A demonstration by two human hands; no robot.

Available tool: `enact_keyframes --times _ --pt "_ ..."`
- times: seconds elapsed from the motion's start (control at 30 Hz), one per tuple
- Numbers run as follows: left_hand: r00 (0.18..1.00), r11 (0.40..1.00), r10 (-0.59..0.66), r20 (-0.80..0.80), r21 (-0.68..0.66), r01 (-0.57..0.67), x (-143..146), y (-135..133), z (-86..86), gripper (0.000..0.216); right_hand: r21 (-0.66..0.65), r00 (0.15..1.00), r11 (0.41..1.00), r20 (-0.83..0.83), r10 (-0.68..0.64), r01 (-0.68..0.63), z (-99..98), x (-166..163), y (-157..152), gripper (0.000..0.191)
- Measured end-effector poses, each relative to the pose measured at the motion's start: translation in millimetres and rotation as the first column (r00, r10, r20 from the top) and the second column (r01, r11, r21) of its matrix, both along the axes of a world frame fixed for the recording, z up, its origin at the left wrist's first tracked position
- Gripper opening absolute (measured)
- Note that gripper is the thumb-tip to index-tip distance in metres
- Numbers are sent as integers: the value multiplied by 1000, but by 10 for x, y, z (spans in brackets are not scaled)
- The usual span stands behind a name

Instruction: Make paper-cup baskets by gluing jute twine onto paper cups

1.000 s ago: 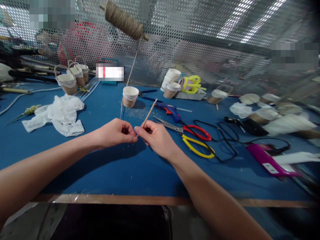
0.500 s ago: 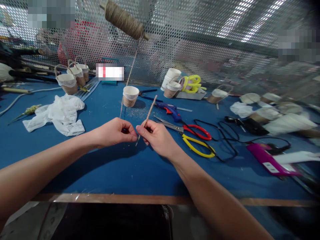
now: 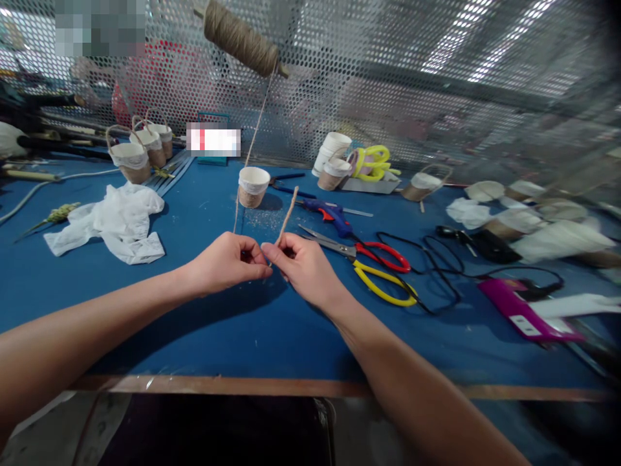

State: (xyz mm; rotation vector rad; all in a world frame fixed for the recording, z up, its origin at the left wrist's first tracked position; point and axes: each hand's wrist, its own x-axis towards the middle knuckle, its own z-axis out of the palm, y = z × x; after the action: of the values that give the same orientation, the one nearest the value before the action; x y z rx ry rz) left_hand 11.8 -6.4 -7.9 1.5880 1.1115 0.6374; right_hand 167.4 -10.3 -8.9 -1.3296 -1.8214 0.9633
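A strand of brown twine (image 3: 255,129) runs down from a spool (image 3: 240,40) to my left hand (image 3: 230,260), whose fingers are pinched on it. My right hand (image 3: 306,266) is closed around a thin stem wrapped in twine (image 3: 289,217), with its upper end pointing up and away from me. The fingertips of both hands meet near the stem's lower end, which they mostly hide. Just beyond them stands a small paper cup with a brown lower band (image 3: 252,196).
Scissors with red and yellow handles (image 3: 383,285), a blue glue gun (image 3: 334,217) and pliers (image 3: 291,184) lie right of the cup. White lace cloth (image 3: 111,223) is at left, near several handled cups (image 3: 134,171). A purple power strip (image 3: 526,309) sits far right.
The stem has tipped slightly left and its lower end is now hidden among my fingers. My left hand has moved slightly right and down, closer to my right hand.
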Motion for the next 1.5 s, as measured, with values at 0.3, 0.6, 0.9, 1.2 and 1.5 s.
enact_keyframes --times 0.3,0.6,0.9,1.2,1.5 --pt "994 993 -42 102 -103 52 -41 20 62 14 -149 952 969 -263 154 -198 46 47 28 22" --pt "996 993 -92 17 -75 93 -80 39 114 12 -103 989 991 -124 77 -90 12 61 40 26" --pt "999 998 -41 34 -54 43 -30 25 25 13 -76 994 997 -106 27 -35 39 2 4 28" --pt "996 988 -89 25 -122 92 -41 1 69 20 -143 943 969 -297 153 -202 9 21 15 23" --pt "985 984 -167 -44 -66 164 -85 45 87 16 -82 982 989 -152 112 -126 -10 41 49 26"
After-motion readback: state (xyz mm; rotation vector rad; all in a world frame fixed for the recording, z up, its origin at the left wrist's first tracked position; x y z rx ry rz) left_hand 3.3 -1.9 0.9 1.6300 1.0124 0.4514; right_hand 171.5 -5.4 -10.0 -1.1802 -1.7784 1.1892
